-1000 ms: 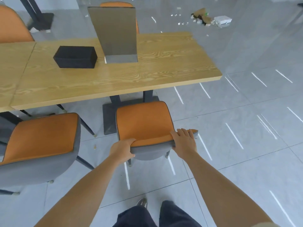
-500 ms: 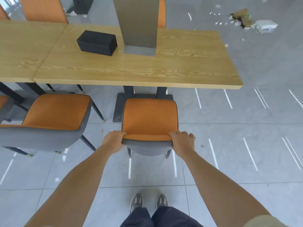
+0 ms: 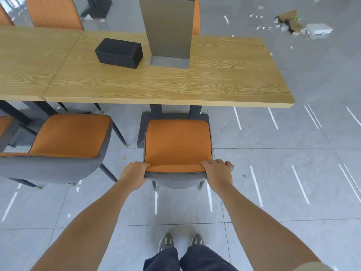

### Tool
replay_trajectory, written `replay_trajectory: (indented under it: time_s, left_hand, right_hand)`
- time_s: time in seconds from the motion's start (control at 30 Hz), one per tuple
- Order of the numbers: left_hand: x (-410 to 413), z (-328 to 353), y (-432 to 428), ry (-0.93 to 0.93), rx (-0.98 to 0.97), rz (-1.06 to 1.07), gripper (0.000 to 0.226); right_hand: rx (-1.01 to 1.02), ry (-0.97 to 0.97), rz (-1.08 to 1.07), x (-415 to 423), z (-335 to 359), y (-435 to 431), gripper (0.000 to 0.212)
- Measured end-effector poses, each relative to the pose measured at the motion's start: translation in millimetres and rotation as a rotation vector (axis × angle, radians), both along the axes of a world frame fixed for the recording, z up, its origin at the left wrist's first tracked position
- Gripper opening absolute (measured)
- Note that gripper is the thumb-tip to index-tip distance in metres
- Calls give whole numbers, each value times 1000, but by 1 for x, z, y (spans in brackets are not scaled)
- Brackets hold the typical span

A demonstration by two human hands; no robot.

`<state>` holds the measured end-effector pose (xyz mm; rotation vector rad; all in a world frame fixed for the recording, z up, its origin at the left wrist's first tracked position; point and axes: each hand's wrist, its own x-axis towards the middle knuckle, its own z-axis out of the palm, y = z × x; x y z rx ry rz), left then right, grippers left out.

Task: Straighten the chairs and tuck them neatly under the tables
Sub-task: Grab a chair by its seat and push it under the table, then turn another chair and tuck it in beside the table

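Gripping the backrest corners of the orange-padded, grey-shelled chair (image 3: 177, 143), the left hand (image 3: 134, 175) and right hand (image 3: 218, 173) curl round its top edge. It stands square to the light wooden table (image 3: 214, 85) ahead of them, seemingly not yet tucked. Left of the hands, a matching orange chair (image 3: 68, 137) sits askew and untucked. Beyond, a black rectangular box (image 3: 119, 52) is closed, its contents hidden.

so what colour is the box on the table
The box is black, clearest in the head view.

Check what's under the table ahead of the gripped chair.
Two dark legs on a flat base plate show below the tabletop, beyond the chair; the tabletop hides their tops and the floor behind.
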<state>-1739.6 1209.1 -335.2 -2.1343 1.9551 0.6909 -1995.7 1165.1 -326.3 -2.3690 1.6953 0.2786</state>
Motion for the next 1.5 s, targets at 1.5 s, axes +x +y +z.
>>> replay_trajectory:
  time_s: [1.5]
  left_hand:
    - [-203,65,-96,-186,-230,-134,59]
  right_hand:
    - [-66,-125,-216,-152,60,-23,76]
